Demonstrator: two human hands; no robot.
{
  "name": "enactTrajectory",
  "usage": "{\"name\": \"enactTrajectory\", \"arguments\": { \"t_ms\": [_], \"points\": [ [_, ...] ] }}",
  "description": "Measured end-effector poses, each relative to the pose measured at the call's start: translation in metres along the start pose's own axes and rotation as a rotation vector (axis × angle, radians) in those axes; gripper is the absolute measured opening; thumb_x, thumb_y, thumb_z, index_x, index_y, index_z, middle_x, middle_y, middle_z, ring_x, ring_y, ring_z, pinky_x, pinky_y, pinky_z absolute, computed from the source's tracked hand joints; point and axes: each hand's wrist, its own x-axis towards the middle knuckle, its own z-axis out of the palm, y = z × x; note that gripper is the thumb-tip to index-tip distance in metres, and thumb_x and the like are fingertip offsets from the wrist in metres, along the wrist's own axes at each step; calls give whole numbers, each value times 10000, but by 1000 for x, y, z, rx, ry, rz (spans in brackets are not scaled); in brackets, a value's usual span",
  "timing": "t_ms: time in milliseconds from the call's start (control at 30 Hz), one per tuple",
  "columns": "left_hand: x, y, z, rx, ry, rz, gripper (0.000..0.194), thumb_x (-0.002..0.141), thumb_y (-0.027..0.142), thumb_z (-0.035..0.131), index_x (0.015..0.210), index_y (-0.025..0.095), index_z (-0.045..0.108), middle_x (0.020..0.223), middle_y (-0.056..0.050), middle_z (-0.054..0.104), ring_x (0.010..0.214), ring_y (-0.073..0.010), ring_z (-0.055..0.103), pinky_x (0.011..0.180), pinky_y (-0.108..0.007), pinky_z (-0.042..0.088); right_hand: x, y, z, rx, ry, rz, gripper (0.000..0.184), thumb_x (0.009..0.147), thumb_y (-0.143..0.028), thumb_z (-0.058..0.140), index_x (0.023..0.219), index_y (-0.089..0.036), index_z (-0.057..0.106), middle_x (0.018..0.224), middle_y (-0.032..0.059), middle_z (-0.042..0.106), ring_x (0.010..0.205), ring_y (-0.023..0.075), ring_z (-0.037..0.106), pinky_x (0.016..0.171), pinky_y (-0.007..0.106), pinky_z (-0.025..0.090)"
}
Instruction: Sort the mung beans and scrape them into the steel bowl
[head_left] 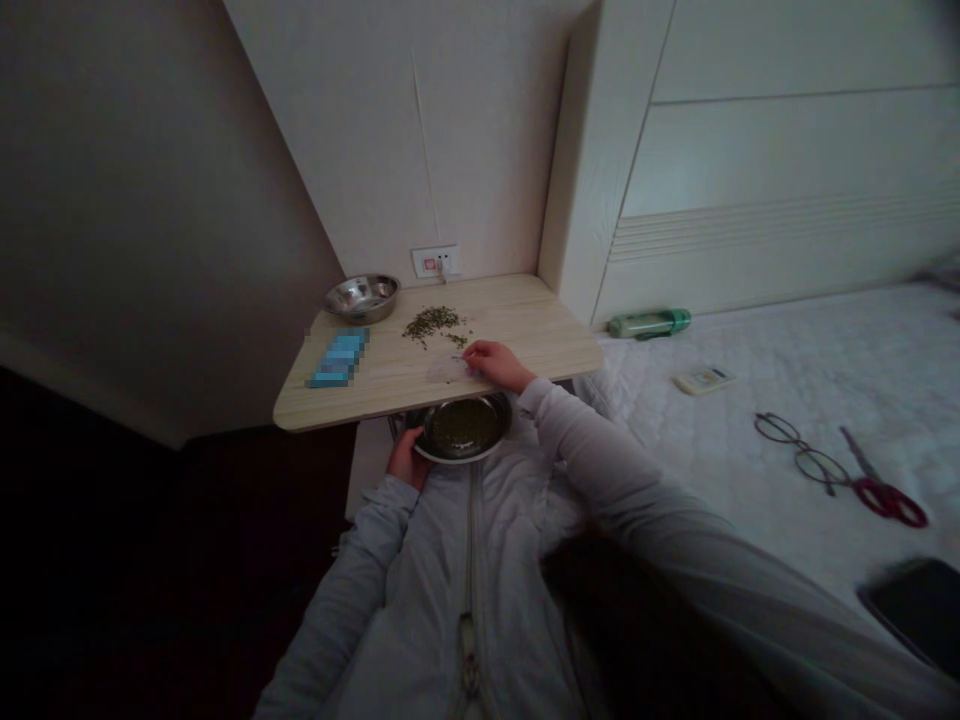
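My left hand [407,460] grips the rim of a steel bowl [463,429] with greenish contents, held just below the front edge of a small wooden table [525,325]. On the tabletop my right hand [495,362] rests with its fingers curled and pinched near a small pale scrap; what it holds is too small to name. A loose pile of small green bits [435,324] lies just beyond that hand. At the table's back left stands a second steel bowl [362,296], empty as far as I can see.
A blue flat object [340,358] lies on the table's left side. A wall socket [436,262] sits behind the table. On the bed to the right lie a green bottle [649,322], a remote [703,380], glasses [799,450], red-handled scissors [885,492] and a dark device [915,605].
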Motion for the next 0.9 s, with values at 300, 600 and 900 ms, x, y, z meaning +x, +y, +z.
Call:
{"name": "enactTrajectory", "arguments": {
  "t_ms": [300,600,900],
  "points": [
    [3,-1,-4,2,-31,-5,152,699,151,485,698,127,636,601,-14,667,601,-139,616,586,-251,500,-1,0,0,26,-15,14,198,730,-218,466,848,-143,607,644,-12,625,589,78,507,636,197,398],
    [4,-1,-4,-3,-35,-1,162,702,144,471,692,138,633,605,-20,666,626,-147,624,606,-260,501,-4,1,-1,-12,-42,-40,157,718,-217,475,762,-149,610,624,-15,611,616,88,503,633,196,378],
    [5,-1,-4,15,-19,6,164,710,145,466,693,140,629,581,-11,656,611,-148,621,588,-259,499,-10,1,-2,102,-83,-55,143,686,-233,476,695,-145,590,559,-34,572,570,81,475,613,198,359]
  ]
}}
